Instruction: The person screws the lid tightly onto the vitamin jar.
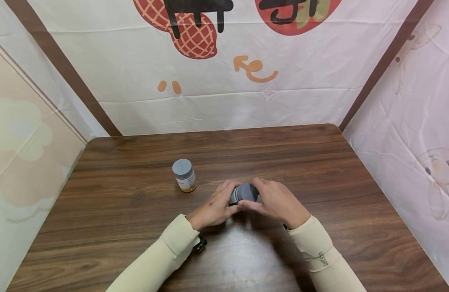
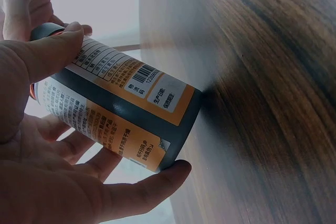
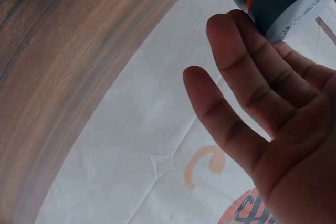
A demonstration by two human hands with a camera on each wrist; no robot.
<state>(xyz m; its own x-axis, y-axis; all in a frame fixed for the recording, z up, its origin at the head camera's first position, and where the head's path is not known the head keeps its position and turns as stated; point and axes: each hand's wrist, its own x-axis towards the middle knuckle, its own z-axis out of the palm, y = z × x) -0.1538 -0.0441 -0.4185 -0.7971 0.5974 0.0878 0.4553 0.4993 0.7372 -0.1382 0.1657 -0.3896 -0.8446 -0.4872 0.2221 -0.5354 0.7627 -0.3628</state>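
A dark supplement bottle (image 2: 118, 106) with orange and white label panels is held tilted just over the table, its base at or very near the wood. My left hand (image 1: 215, 207) grips the bottle's body, thumb on one side and fingers round the other. At the bottle's top, my right hand (image 1: 279, 200) holds the grey lid (image 1: 248, 192) between thumb and fingers. Part of that lid, with an orange band below it, shows in the right wrist view; the thumb is mostly out of sight there.
Left of my hands, a second jar (image 1: 185, 178) with a grey lid and a white and orange label stands upright on the brown wooden table (image 1: 136, 227). A printed white cloth (image 1: 224, 109) hangs behind the table's far edge, and more cloth hangs at both sides.
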